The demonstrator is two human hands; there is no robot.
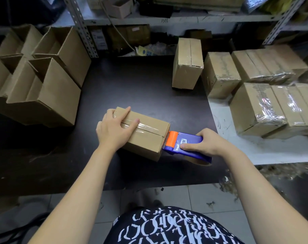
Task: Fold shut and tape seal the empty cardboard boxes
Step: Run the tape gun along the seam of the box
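At table point(132, 85) centre, left hand point(114, 127) flat on box point(146, 140), fingers spread. Right hand point(208, 143), at box's 4 o'clock, grips tape dispenser point(185, 143). Best press tape down end face, then tear.

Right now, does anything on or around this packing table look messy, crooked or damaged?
Nothing looks damaged. Scraps litter the floor right of the dark table. One sealed box stands on end at the back, unlike the flat-lying boxes beside it. The tape on the box being sealed follows its seam.
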